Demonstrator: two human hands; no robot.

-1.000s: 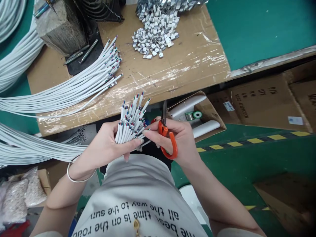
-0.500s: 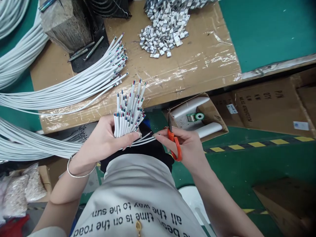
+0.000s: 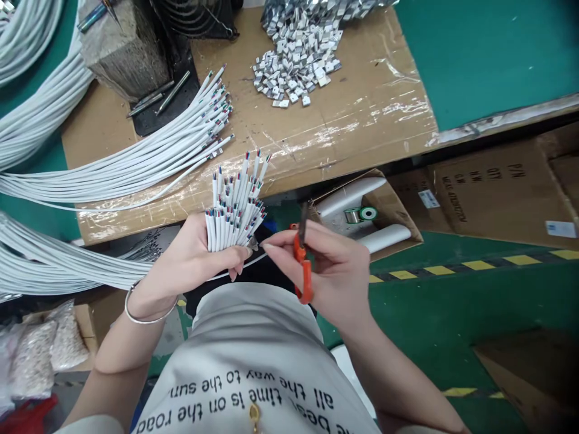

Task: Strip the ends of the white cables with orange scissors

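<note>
My left hand (image 3: 192, 262) is closed round a bundle of white cables (image 3: 235, 205) whose stripped ends with coloured wires fan upward just below the bench edge. A metal bracelet sits on that wrist. My right hand (image 3: 332, 268) holds orange-handled scissors (image 3: 302, 259) with the blades pointing up, and its forefinger and thumb pinch at the cables beside my left thumb. Both hands are over my lap, in front of the bench.
On the cardboard-covered bench (image 3: 362, 120) lie a spread of white cables (image 3: 136, 163), a heap of small silver connectors (image 3: 298, 54) and a grey block with metal tools (image 3: 126, 48). Below the bench stand cardboard boxes (image 3: 488, 193), one open with white tubes and a solder spool (image 3: 362, 214).
My right hand has moved left with the scissors until its fingertips meet the bundle. The loose cables that stuck out sideways from my left hand are now mostly drawn in.
</note>
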